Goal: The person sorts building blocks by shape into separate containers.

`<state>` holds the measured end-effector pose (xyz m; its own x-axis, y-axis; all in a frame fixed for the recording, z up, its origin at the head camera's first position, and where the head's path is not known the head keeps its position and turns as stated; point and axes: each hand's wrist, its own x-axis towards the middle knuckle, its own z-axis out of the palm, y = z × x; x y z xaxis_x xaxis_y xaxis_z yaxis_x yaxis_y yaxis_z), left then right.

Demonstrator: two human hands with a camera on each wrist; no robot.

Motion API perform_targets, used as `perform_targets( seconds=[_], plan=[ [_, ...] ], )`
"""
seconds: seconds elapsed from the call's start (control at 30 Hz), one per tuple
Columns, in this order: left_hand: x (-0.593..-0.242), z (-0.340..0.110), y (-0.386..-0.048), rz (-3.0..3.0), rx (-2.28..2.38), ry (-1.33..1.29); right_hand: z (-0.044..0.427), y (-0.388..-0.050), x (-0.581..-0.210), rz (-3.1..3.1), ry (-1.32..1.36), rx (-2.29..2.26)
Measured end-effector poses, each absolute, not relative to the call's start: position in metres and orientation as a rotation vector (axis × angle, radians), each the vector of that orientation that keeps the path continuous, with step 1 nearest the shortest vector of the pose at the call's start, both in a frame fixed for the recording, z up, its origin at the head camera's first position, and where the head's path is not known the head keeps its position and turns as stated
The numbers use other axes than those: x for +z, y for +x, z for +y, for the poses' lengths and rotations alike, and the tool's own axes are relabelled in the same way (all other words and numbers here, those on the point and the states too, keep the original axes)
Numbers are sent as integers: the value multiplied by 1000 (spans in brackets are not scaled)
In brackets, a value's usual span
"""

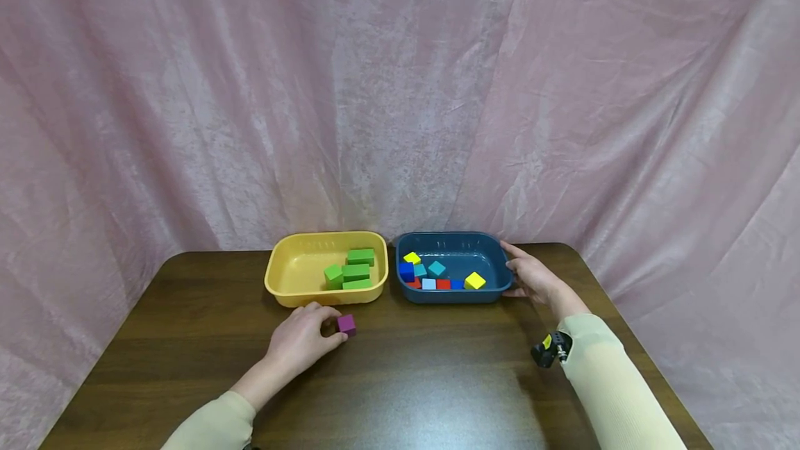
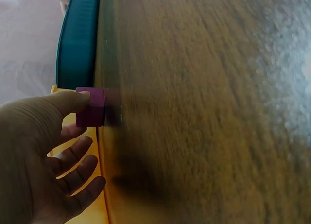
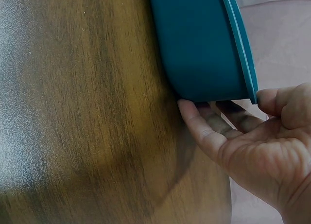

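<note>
My left hand pinches a purple cube between thumb and forefinger, just in front of the yellow bin. In the left wrist view the thumb lies on the near face of the purple cube, and the other fingers are spread apart beside it. The cube is at or close above the tabletop; I cannot tell which. At the right end of the dark blue bin, my right hand touches the outer wall with its fingertips. Its thumb is by the rim in the right wrist view.
Several green blocks lie in the yellow bin's right half. The blue bin holds several small cubes, among them a yellow cube and a red cube. Both bins stand side by side on the wooden table, before a pink curtain.
</note>
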<state>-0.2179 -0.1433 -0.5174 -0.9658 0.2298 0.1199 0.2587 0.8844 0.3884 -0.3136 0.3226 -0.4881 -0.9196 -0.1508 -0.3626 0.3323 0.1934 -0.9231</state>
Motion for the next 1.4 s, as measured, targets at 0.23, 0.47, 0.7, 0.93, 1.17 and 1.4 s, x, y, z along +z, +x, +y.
perform_targets(
  seconds=[0.23,0.47,0.7,0.93,1.17,1.4],
  plan=[
    [-518,-143,-216,-2972,-649,-380,322,-314,-487,2093,159,-1776],
    [-519,-143,-215,-2949,-656,-391,322,-315,-489,2098,159,-1777],
    [-521,-143,-214,-2930,-662,-394,321,-315,-489,2100,158,-1774],
    [-517,-141,-210,-2901,-674,-421,321,-314,-487,2088,162,-1783],
    [-510,-136,-206,-2861,-701,-452,321,-313,-487,2096,162,-1778],
    [-498,-129,-202,-2809,-732,-488,322,-313,-488,2103,164,-1773]
  ],
)
